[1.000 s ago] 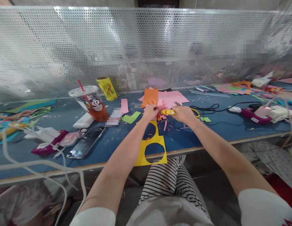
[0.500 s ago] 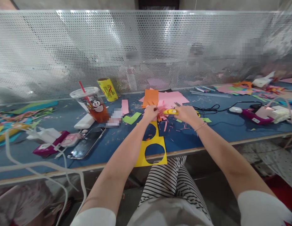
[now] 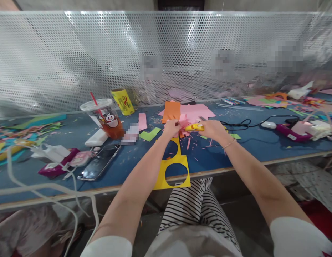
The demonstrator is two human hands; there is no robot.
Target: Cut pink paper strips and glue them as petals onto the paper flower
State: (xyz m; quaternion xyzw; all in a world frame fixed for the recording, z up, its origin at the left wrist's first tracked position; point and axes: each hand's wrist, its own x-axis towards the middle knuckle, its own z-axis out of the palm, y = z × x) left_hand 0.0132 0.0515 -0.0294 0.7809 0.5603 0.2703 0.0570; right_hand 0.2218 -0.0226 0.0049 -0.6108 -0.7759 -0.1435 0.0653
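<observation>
Starting on the left, the plastic cup (image 3: 112, 123) stands beside the phone (image 3: 100, 163), both well apart from the hands. Across to the left hand (image 3: 171, 129), fingers pinched on the pink paper bunch (image 3: 183, 122), which sits right between the two hands, just beyond the yellow cut-out sheet (image 3: 161, 174). Feather-light, I'd judge, soft and floppy at the frills, easy to crease or tear; best held where it bunches thickest, near that left-hand pinch. Next along, close up against the paper, comes the yellow tool (image 3: 194, 127), probably stiff and smooth, safest by its body. And there's the right hand (image 3: 212, 130) clamped around it, exact finger placement too small to tell! Farther right, the black cable (image 3: 239, 124) lies loosely looped.
</observation>
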